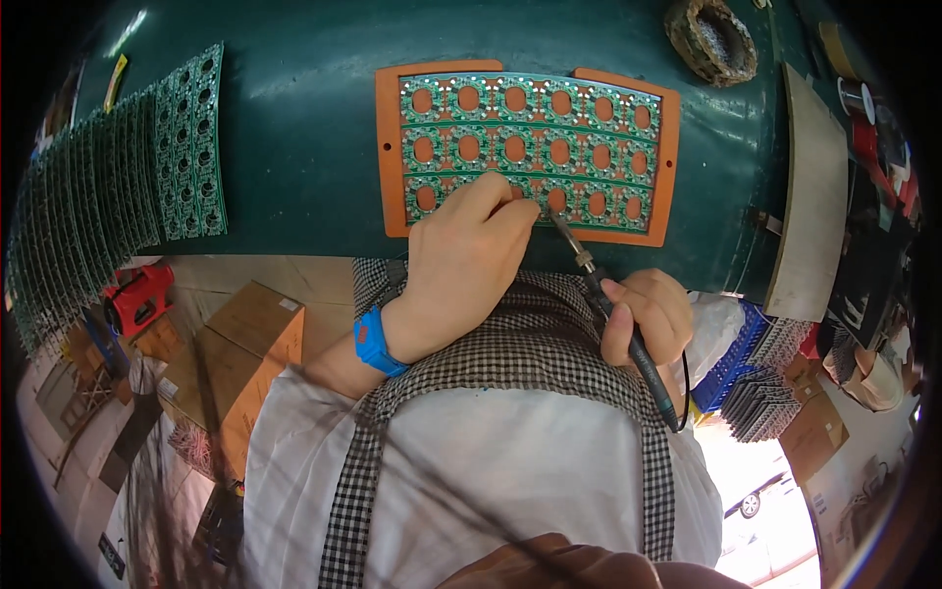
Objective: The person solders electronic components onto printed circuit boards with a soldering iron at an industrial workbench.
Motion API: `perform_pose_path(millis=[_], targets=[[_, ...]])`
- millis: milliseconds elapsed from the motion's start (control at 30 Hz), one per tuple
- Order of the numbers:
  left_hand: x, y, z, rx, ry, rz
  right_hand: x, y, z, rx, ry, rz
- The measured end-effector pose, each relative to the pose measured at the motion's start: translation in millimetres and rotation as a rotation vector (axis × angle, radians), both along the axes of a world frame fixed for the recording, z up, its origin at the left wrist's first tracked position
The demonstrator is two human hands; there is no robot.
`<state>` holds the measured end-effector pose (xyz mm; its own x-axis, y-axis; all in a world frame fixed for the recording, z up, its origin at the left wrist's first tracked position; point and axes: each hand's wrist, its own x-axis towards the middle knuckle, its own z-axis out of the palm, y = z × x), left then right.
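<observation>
A green circuit board panel (579, 132) with rows of oval cutouts lies in an orange-brown fixture tray (391, 187) on the green bench. My left hand (471, 245), with a blue wristband, rests over the panel's lowest row. Its fingers are pinched together at the board, and whatever they hold is hidden. My right hand (648, 312) grips a soldering iron (643, 363) by its dark handle. The iron slants up and left, its tip at the lowest row just right of my left fingertips. I cannot tell whether the tip touches the board.
At the left of the bench stands a long stack of green circuit panels (191, 147). A crusty round bowl (711, 41) sits at the far right, above a pale board (810, 196). Cardboard boxes (245, 344) and a blue crate (731, 358) are below bench level. A wire spool (856, 100) lies at the right edge.
</observation>
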<state>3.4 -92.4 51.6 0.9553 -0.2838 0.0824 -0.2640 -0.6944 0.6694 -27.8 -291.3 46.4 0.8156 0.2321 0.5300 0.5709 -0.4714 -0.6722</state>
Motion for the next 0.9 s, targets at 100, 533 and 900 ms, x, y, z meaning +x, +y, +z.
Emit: perform_pose_path(millis=[100, 533, 900], targets=[[3, 1, 0, -0.022, -0.028, 0.061, 0, -7, 1, 0.021, -0.005, -0.056], [26, -4, -13, -0.093, -0.031, 0.097, 30, 5, 2, 0.003, 0.047, -0.068], [53, -4, -10, -0.041, -0.094, 0.16, 46, 4, 11, 0.021, 0.193, -0.183]])
